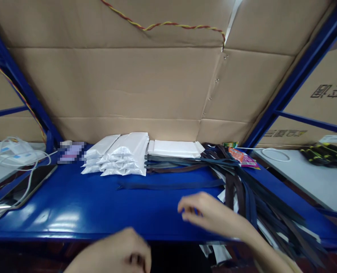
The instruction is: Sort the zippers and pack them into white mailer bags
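We record a tabletop (80, 204) in glossy deep blue and side frames (293, 72) in the same blue. Cardboard (123, 83): plain tan. Packets (128, 151): white. We note strips (168, 185) in navy, dark brown and grey-green; a wire (168, 23) twisted in red and yellow; a small packet (235, 154) in orange; another (249, 162) in magenta; cables (30, 178) in white.

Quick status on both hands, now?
Left hand: curled, blurred; can't tell if open or holding anything.
Right hand: partly open, fingers loosely bent, nothing visible in it.
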### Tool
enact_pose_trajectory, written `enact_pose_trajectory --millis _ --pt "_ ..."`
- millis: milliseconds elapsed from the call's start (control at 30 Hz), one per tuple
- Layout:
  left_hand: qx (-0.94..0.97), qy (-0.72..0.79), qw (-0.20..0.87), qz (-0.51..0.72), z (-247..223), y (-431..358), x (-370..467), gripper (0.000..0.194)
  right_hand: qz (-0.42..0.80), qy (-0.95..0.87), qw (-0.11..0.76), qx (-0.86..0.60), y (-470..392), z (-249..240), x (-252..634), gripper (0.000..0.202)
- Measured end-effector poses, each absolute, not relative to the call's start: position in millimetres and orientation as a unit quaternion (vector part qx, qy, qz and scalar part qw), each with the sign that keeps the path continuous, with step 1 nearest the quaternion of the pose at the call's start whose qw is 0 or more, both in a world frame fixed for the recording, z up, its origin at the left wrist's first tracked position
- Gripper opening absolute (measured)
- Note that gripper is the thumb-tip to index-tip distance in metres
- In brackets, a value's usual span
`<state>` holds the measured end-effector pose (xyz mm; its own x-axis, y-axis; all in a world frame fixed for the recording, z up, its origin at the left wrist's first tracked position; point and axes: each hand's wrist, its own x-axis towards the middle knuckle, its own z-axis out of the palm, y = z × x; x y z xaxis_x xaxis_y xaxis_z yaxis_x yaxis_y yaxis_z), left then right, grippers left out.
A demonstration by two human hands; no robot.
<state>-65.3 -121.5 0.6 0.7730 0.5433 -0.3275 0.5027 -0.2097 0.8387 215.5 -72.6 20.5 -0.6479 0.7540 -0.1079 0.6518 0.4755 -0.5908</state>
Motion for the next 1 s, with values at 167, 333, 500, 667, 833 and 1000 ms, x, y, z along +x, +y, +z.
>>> enact_pose_trajectory --millis 167,333,500,667,833,1000 --pt "0.821 0.475 0.257 0.187 24 -12 -43 0.018 0.065 -0.846 0.151 -0.507 24 7 177 0.017" --pt "0.792 0.569 0.129 0.18 -6 41 -28 0.021 0.065 -0.843 0.156 -0.51 58 -22 161 0.021" --pt "0.796 0.587 0.03 0.142 -26 39 -28 0.017 0.094 -0.835 0.17 -0.515 63 -40 165 0.014" --pt "0.788 0.606 0.026 0.106 -26 39 -32 0.02 0.089 -0.834 0.185 -0.511 62 -43 170 0.006" --pt "0.783 0.617 0.009 0.077 -27 39 -32 0.023 0.096 -0.832 0.187 -0.514 62 -42 172 0.013" --pt "0.778 0.626 -0.025 0.042 -28 39 -29 0.026 0.107 -0.833 0.172 -0.514 61 -43 170 0.006"
